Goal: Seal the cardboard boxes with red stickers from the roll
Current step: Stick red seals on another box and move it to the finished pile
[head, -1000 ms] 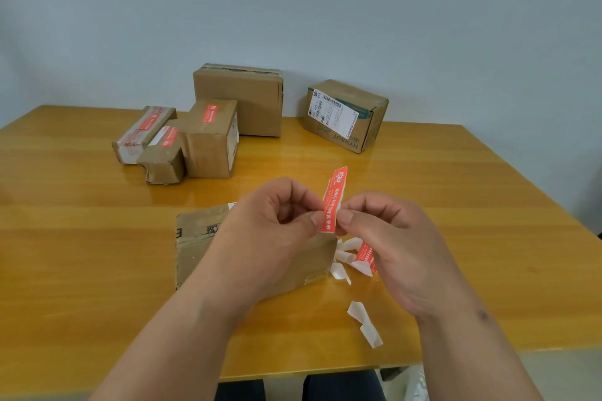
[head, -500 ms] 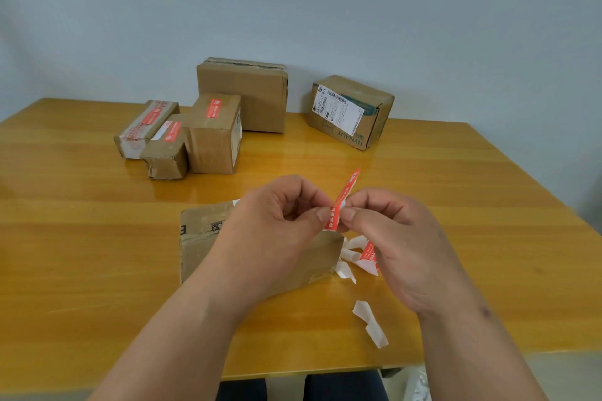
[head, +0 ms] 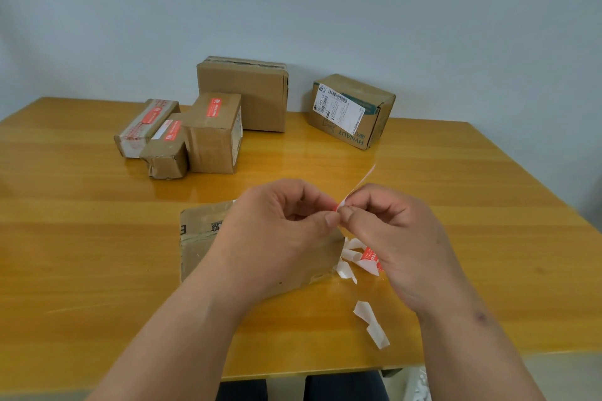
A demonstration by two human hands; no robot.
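Head view. Both hands meet above the middle of the wooden table [head: 97,238], toward its near edge. The left hand [head: 277,234] and the right hand [head: 400,238] each pinch the lower end of one red sticker [head: 358,185] between thumb and forefinger, the thumb tips touching; the strip is seen nearly edge-on and rises obliquely toward the far right. Under the left hand a flat cardboard box [head: 198,238] lies on the table, its printed top partly hidden by the hand and wrist. Just beside this box's right end, partly under the right hand, lie curled white backing scraps [head: 347,272] and a piece bearing red print [head: 369,257]; whether this is the roll cannot be told. A further white scrap [head: 371,324] lies near the front edge. Toward the far edge, left of centre, stand three small boxes carrying red stickers [head: 213,133], touching one another, with a large plain box [head: 242,94] behind them. A box with a white shipping label [head: 351,111] stands tilted, well apart to the right.
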